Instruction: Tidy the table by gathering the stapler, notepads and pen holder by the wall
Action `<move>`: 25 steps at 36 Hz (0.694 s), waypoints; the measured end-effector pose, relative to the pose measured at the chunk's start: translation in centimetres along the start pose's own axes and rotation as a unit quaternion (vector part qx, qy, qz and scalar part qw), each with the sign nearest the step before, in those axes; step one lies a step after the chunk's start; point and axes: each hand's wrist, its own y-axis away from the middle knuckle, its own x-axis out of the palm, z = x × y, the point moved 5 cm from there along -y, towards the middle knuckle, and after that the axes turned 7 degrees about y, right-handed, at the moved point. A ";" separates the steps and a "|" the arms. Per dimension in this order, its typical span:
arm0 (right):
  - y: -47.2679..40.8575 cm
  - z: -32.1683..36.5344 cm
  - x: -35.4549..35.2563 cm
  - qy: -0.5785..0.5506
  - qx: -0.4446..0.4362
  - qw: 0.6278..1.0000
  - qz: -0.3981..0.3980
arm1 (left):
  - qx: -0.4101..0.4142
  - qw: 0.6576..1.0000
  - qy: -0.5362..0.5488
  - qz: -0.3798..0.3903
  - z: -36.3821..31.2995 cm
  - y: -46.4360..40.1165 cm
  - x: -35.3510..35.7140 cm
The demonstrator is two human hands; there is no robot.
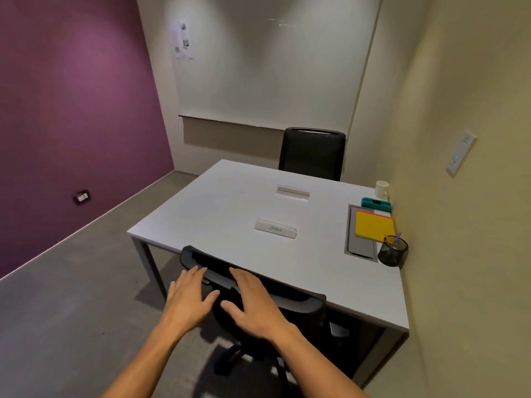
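From the head view, the left hand and right hand hover flat, fingers straight and empty, over the near chair, while the stapler, notepads and pen holder line the bench's right edge by the wall.

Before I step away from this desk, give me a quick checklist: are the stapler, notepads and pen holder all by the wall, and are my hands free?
1. Stapler by the wall: ok, teal, beside the white cup.
2. Notepads by the wall: ok, yellow stack overlapping the grey tray.
3. Pen holder by the wall: ok, upright at the table edge.
4. Left hand free: ok, open over the chair back.
5. Right hand free: ok, open.
6. Notepads squared: cannot tell.
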 end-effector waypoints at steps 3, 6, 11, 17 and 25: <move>-1.9 2.8 1.8 0.009 -0.029 0.999 0.020 | -0.032 0.999 0.002 -0.024 2.9 0.3 -2.9; -4.3 5.8 3.6 0.012 -0.058 0.998 0.038 | -0.061 0.997 0.006 -0.047 5.9 0.2 -5.8; -9.4 10.7 7.2 0.022 -0.098 0.993 0.062 | -0.102 0.991 0.020 -0.084 12.3 -0.6 -10.3; -16.6 16.8 12.4 0.023 -0.136 0.987 0.084 | -0.145 0.983 0.026 -0.109 21.4 -2.0 -15.5; -26.8 25.8 18.7 0.012 -0.175 0.980 0.094 | -0.178 0.973 0.017 -0.146 32.0 -4.6 -23.8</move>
